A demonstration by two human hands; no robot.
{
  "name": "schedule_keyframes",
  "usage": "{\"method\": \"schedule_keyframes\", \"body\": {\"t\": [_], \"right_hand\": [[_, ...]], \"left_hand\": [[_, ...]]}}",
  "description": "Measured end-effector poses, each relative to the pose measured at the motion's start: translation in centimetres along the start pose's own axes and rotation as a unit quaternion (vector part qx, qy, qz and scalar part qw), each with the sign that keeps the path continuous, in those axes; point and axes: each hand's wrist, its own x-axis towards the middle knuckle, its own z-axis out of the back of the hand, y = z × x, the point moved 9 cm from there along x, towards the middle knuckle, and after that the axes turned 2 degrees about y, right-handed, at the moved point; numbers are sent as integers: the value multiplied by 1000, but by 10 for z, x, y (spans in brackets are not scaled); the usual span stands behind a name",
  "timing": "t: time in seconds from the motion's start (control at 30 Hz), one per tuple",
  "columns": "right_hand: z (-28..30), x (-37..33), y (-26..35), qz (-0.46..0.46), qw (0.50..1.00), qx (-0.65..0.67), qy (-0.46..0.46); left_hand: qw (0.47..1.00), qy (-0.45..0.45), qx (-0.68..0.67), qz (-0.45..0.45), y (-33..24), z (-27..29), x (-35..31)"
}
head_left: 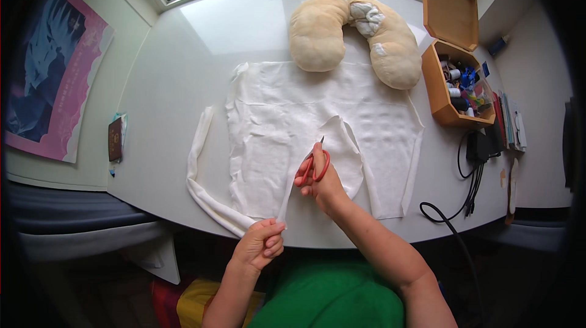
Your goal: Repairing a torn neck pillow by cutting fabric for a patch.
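A white cloth (274, 139) lies spread on the table, with a raised fold near its middle. My right hand (320, 175) is closed around red-handled scissors (315, 166), their dark tip pointing away from me over the cloth. Some of the cloth's edge runs down from near that hand to my left hand (261, 242). My left fingers pinch the white cloth at the table's near edge. From beside the left hand a long narrow white strip (201, 163) curves away to the left; whether it joins the pinched part I cannot tell.
A beige U-shaped pillow (317, 32), white stuffing showing, rests at the cloth's far edge. To the right stands an open wooden box (436, 87) of thread spools. Black cables (470, 191) lie below it. A small brown booklet (115, 139) is at the left edge.
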Motion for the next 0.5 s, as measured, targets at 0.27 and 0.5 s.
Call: {"method": "schedule_keyframes", "body": {"t": [0.27,0.5], "right_hand": [[-4,3,9,-22,997,-66,33],[-2,6,13,19,998,-48,48]], "left_hand": [[1000,11,-16,-4,0,3,0],[1000,10,-10,-3,0,6,2]]}}
